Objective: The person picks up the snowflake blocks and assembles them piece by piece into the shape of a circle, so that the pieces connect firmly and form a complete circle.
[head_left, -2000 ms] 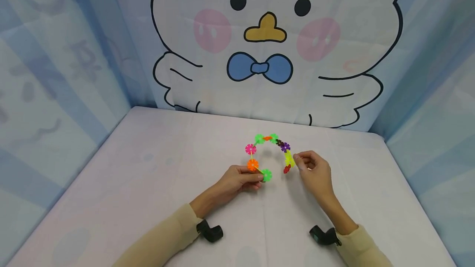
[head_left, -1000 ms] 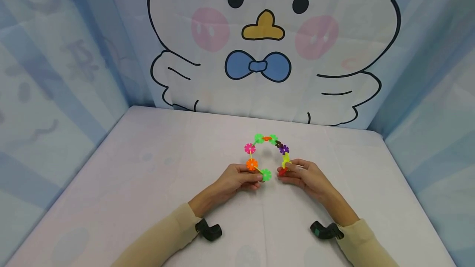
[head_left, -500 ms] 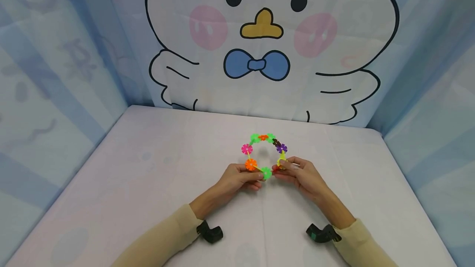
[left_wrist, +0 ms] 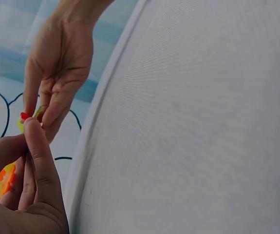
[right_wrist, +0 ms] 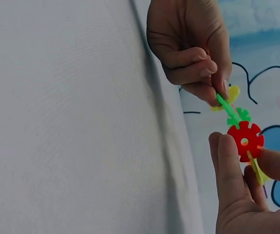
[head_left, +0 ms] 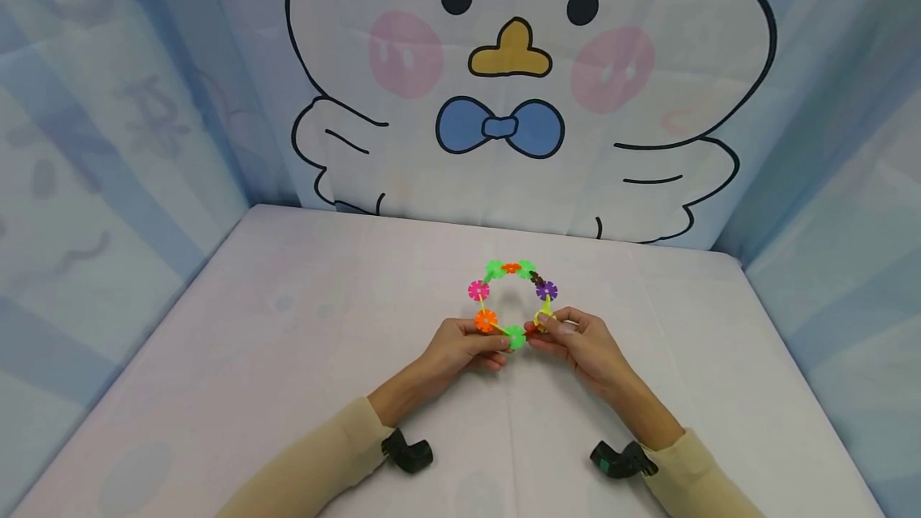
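Note:
A chain of colorful slotted plastic discs (head_left: 478, 290) is held up off the table, curved into a near-round ring. My left hand (head_left: 456, 354) pinches the bright green disc (head_left: 515, 337) at the bottom between thumb and fingers. From the other side, my right hand (head_left: 586, 350) grips the yellow disc (head_left: 544, 319) and the red end disc (right_wrist: 244, 141). In the right wrist view the red disc's edge overlaps a green disc (right_wrist: 240, 116); whether their slots are joined, I cannot tell. An orange disc (left_wrist: 7, 180) shows behind the left fingers in the left wrist view.
A white-covered table (head_left: 288, 302) lies under both hands. Behind it hangs a curtain (head_left: 504, 190) printed with a cartoon bird, and blue patterned curtains stand at both sides. Black wrist cameras (head_left: 408, 452) sit at the cuffs of the beige sleeves.
My right hand has taken hold of the chain's yellow and red end and moved it left, up to the green disc. The ring's gap has narrowed. The left hand has kept its pinch.

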The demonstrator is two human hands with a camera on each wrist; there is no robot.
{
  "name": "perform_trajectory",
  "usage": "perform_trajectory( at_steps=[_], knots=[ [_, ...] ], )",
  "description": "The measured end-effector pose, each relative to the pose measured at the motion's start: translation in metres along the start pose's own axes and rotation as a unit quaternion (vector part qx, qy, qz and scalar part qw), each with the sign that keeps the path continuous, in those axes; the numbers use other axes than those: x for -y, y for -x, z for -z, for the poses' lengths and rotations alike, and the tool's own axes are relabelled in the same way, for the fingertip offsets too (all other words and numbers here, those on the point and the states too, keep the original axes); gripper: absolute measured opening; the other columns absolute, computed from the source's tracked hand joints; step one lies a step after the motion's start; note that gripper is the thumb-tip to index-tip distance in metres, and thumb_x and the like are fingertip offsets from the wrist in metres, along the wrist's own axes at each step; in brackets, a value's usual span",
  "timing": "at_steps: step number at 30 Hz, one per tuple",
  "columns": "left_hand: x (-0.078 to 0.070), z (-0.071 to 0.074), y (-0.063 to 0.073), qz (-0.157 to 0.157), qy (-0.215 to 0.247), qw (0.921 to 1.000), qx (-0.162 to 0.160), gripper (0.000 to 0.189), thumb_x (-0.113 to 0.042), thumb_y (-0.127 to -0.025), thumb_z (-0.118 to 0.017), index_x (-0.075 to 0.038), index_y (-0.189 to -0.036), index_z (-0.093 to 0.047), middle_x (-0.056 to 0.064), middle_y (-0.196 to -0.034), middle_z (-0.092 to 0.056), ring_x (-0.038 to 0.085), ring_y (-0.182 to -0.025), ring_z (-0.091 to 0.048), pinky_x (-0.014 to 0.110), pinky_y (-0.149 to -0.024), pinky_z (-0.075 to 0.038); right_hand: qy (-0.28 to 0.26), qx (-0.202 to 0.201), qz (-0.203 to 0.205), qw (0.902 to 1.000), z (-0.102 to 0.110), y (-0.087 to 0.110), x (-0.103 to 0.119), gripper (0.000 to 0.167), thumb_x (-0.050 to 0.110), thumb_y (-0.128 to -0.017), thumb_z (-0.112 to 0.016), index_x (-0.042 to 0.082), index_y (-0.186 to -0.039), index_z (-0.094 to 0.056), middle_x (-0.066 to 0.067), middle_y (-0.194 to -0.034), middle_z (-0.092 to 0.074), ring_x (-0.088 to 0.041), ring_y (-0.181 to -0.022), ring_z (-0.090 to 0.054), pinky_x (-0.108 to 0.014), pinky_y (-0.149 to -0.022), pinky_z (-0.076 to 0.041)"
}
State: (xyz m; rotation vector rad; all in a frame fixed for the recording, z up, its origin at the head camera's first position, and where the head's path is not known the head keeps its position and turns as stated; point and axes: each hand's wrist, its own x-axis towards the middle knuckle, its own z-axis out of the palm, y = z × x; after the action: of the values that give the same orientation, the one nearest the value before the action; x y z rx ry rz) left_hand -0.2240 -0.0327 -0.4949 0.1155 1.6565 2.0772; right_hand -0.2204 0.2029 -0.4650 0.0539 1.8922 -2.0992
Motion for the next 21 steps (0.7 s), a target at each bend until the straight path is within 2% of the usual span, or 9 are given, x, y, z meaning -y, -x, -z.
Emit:
perform_trajectory(
  at_steps=[9,21],
  knots=[
    [0.0006,-0.0017,0.0002,0.006,-0.003,0.9998,-0.019,0.025,-0.007,-0.096,-0.076,0.01,-0.114,-0.075,0.008,-0.084,-0.078,0.009,-0.067,-0.074,0.025,-0.07,-0.066,0.001,0.005,0.001,1.0,-0.0028,0.0017,-0.0004,0.013,0.012,-0.108,-0.061,0.001,-0.101,-0.059,-0.004,-0.105,-0.081,-0.012,-0.099,-0.079,-0.027,-0.092,-0.064],
    [-0.0003,0.002,-0.0009,0.0,0.005,0.9996,-0.029,0.025,-0.008,-0.096,-0.076,0.01,-0.113,-0.074,0.001,-0.078,-0.077,0.007,-0.069,-0.075,0.023,-0.071,-0.065,-0.006,0.021,0.014,0.9997,-0.0023,0.0019,-0.0016,0.009,0.007,-0.108,-0.061,0.0,-0.102,-0.064,-0.001,-0.099,-0.08,-0.013,-0.094,-0.081,-0.027,-0.09,-0.064]
  ],
)
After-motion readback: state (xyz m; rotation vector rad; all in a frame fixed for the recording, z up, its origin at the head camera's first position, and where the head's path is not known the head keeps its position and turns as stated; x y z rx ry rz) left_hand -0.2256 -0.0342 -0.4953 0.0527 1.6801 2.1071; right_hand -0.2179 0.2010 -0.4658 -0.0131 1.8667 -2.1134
